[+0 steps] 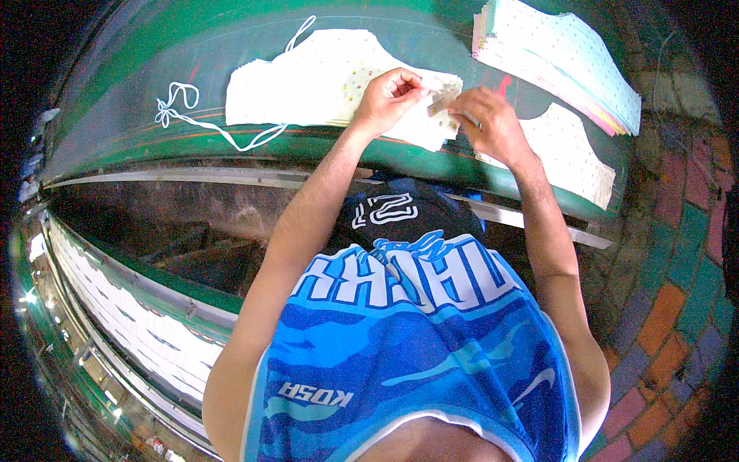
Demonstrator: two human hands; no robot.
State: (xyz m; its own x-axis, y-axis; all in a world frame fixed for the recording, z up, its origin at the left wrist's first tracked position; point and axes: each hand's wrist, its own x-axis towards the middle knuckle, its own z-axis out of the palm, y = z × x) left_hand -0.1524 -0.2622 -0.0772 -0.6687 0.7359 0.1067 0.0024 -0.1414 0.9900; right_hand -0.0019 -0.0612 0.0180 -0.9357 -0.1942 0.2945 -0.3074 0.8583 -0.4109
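My left hand (389,104) pinches the upper layer of a stack of white, dotted cut fabric pieces (292,85) on the green table (115,92). The stack's right end is folded or lifted beneath my fingers. Just right of it, my right hand (489,123) has curled fingers at that lifted edge; what lies between its fingertips is too small to make out. A loose white cord (254,142) runs along and around the stack's left side, with loops on the table.
Another stack of pastel dotted pieces (554,58) lies at the back right, and a dotted piece (577,165) lies under my right arm. A metal rail (138,179) edges the table. A second long table with white material (123,300) is at lower left, coloured paving (670,300) at right.
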